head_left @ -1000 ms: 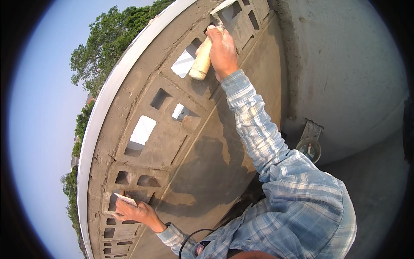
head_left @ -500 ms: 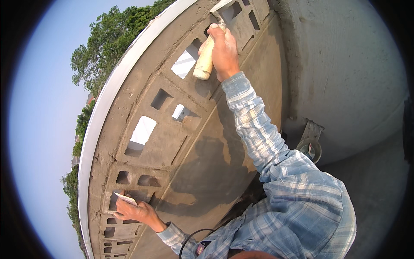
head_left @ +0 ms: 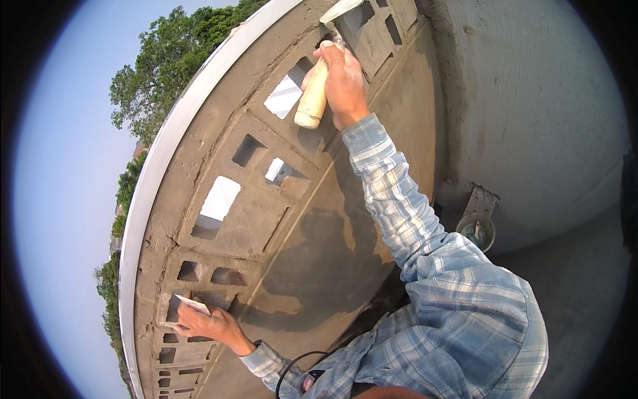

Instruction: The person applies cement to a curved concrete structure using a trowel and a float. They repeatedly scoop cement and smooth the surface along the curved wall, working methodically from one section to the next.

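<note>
My right hand (head_left: 345,88) is wrapped round the pale wooden handle of a trowel (head_left: 311,105). The trowel's light-coloured blade lies at the upper edge of the view, over the openings of a grey wall of ventilation blocks (head_left: 249,223). Lower left, my left hand (head_left: 216,328) is closed on a thin, flat, whitish piece with a straight edge (head_left: 193,304), its kind unclear. That hand rests against the wall beside a square opening, and some of its fingertips are hidden.
A pale coping edge (head_left: 154,166) curves along the wall, with trees (head_left: 156,83) and sky beyond. Smooth plaster (head_left: 312,266) with damp-looking dark patches adjoins the blocks. At right, a small bucket (head_left: 488,233) stands near a mortar-covered board (head_left: 480,201) by a grey wall.
The trowel has tilted slightly in my right hand, its handle end shifting a little left and down. My left hand stays almost in place.
</note>
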The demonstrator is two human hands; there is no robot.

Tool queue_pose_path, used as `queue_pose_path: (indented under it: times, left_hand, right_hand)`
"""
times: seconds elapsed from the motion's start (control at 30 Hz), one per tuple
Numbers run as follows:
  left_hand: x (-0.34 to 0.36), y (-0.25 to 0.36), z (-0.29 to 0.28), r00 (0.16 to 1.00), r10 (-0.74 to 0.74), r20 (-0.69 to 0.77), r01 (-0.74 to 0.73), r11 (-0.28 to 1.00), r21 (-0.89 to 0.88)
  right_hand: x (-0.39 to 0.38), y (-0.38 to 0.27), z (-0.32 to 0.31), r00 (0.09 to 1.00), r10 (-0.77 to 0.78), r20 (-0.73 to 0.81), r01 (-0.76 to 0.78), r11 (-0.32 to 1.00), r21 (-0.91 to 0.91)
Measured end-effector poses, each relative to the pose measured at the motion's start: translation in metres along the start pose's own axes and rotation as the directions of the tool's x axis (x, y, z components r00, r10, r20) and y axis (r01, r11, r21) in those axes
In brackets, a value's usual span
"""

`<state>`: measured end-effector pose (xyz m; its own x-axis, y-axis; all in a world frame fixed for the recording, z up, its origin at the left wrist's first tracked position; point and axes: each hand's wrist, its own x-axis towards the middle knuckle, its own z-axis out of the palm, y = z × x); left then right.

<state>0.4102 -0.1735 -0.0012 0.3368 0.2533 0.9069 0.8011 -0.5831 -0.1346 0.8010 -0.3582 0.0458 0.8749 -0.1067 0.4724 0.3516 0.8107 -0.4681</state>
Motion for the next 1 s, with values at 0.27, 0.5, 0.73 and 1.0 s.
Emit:
queue_pose_path:
  times: [0.27,0.5,0.73,1.0]
  left_hand:
    - [0.002,0.004,-0.002,1.0,-0.006,0.003,0.006,1.0,-0.01]
    - [0.0,0.0,-0.002,1.0,0.002,0.017,-0.002,1.0,-0.001]
    - [0.001,0.003,-0.002,1.0,0.005,0.003,-0.005,1.0,0.012]
    - [0.001,0.006,-0.001,0.999,0.033,-0.013,-0.033,0.999,-0.018]
  right_hand:
    - [-0.005,-0.002,-0.001,1.0,0.025,0.01,-0.025,0.999,-0.047]
    - [-0.004,0.003,0.001,0.992,-0.1,-0.079,0.091,0.99,-0.107]
    - [-0.007,0.004,0.002,0.977,-0.19,-0.093,0.182,0.979,-0.095]
    - [-0.004,0.024,-0.002,0.992,-0.103,-0.068,0.088,0.977,-0.194]
